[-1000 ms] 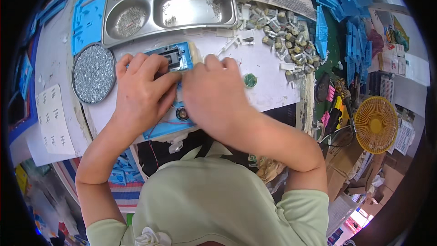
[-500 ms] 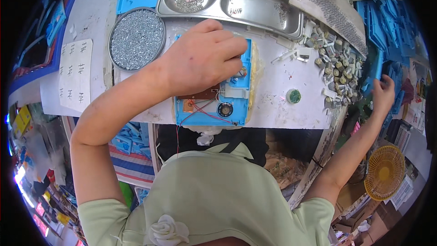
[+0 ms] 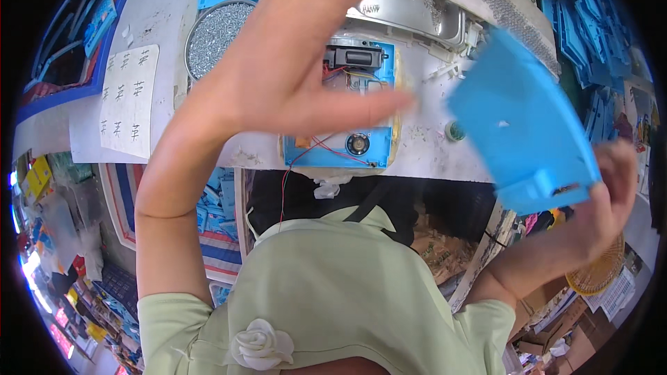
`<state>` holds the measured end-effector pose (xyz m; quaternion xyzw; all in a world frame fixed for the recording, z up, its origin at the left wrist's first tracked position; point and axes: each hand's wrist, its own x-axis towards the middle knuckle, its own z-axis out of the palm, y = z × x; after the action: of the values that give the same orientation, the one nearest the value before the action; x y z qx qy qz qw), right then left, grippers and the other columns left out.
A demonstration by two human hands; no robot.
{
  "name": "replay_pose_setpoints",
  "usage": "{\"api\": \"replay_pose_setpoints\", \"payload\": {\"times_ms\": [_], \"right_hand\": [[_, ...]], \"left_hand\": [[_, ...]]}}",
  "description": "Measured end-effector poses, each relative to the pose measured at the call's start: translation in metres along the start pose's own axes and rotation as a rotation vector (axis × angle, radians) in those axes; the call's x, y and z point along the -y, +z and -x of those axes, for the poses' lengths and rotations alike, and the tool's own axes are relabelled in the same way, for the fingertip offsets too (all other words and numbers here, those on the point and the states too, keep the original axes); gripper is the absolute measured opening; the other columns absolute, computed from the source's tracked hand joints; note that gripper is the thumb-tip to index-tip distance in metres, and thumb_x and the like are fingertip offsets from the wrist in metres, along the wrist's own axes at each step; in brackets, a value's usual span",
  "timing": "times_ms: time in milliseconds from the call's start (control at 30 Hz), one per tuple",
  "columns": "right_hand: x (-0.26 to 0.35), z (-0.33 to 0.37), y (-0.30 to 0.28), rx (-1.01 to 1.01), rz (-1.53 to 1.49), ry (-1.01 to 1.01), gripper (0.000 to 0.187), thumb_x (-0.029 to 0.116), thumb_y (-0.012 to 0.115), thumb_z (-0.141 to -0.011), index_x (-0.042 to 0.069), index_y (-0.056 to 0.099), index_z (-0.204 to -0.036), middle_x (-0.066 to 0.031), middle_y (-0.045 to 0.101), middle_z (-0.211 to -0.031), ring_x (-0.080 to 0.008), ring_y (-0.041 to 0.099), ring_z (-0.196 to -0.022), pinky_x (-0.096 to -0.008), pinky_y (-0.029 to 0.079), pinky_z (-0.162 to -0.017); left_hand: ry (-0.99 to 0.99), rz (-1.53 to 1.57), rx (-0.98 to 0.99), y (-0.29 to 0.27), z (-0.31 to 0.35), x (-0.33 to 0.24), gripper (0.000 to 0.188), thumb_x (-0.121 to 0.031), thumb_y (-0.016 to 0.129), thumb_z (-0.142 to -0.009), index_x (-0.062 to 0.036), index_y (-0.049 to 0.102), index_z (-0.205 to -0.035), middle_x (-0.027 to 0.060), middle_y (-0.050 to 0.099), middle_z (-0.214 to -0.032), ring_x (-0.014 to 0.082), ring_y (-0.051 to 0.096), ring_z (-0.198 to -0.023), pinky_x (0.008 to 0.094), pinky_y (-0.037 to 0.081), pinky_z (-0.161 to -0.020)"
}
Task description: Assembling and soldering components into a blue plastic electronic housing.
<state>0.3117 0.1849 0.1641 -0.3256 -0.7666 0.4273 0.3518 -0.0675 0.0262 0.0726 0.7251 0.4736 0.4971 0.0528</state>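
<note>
My left hand (image 3: 292, 62) is raised over the bench, thumb and fingers stretched apart, with nothing seen in it. Partly hidden beneath it lies a blue plastic housing (image 3: 333, 158) containing red wires, a small round speaker (image 3: 358, 144) and a black part (image 3: 360, 57) near its far edge. On the right, my right hand (image 3: 615, 191) grips a blue plastic cover (image 3: 531, 128) by its near right corner. The cover is tilted up in the air, apart from the housing, and slightly blurred.
A round tin of screws (image 3: 217, 45) stands left of the housing. Behind is a metal tray (image 3: 413, 10) with small springs. Stacked blue panels (image 3: 587, 35) fill the far right. A small round green-topped container (image 3: 455, 131) sits beside the raised cover. Marked paper (image 3: 130, 101) lies left.
My left hand has come off the housing, lifted toward the camera and opened. My right hand has brought a blue cover in from the panels at the right.
</note>
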Motion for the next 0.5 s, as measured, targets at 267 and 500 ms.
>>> {"api": "replay_pose_setpoints", "payload": {"times_ms": [267,500], "right_hand": [[-0.02,-0.077,0.177,0.041,-0.619,0.138,0.066,0.026,0.067,-0.097,-0.003,0.041,-0.151,-0.0105,0.069,-0.102,-0.0171,0.066,-0.078,-0.0246,0.054,-0.064],[-0.032,0.046,0.206,0.293,-0.45,0.389,0.074,0.01,0.068,-0.097,0.0,0.025,-0.158,-0.006,0.063,-0.073,-0.0118,0.061,-0.064,-0.0259,0.048,-0.059]], "left_hand": [[-0.968,0.719,-0.022,-0.048,0.003,-0.044,0.044,-0.024,0.075,-0.089,-0.0014,0.062,-0.125,0.0133,0.07,-0.112,0.0276,0.068,-0.102,0.0396,0.053,-0.09],[-1.036,0.71,-0.337,0.017,0.086,-0.052,0.041,-0.02,0.073,-0.094,-0.0007,0.058,-0.126,0.0028,0.067,-0.101,0.0084,0.063,-0.089,0.0246,0.051,-0.083]]}}
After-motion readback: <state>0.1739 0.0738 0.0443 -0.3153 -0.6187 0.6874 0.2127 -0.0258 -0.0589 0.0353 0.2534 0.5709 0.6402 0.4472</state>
